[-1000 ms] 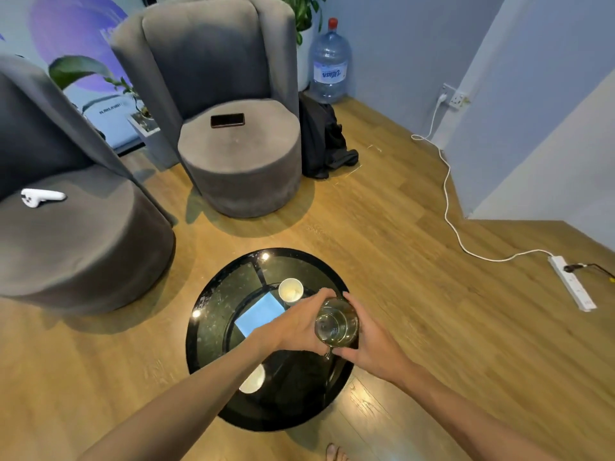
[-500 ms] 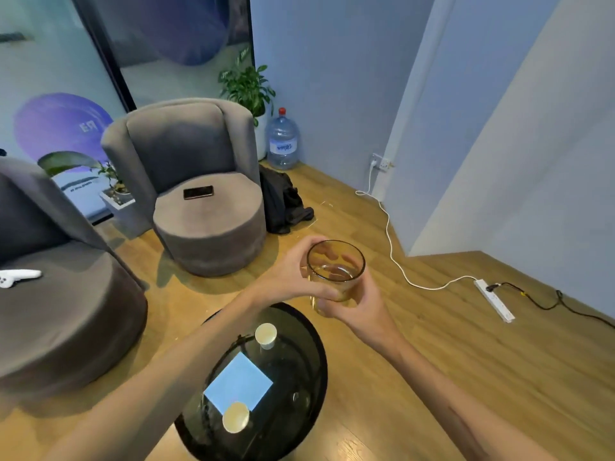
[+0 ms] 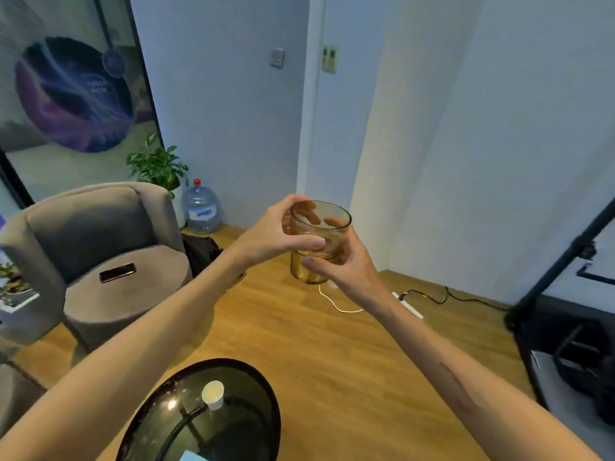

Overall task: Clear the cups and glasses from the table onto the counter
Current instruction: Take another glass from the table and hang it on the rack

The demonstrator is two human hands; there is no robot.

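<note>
Head view: the left hand (image 3: 273, 236) has its fingers curled round the upper part of the amber glass (image 3: 317, 241), thumb across the near wall, while the right hand (image 3: 342, 266) cups the lower part from the near right, thumb laid across the front — both are grasping it. The glass stands upright, long axis near vertical, mouth up, raised in the air at arm's length, well above and beyond the round black table (image 3: 256, 387). Neither hand has to reach for it; the thing is already between them, held about equally.

Below, a small white cup (image 3: 213, 394) is left on the table. No counter shows in this view, so which way the carry must turn cannot be told — likely a turn of the body first.
</note>
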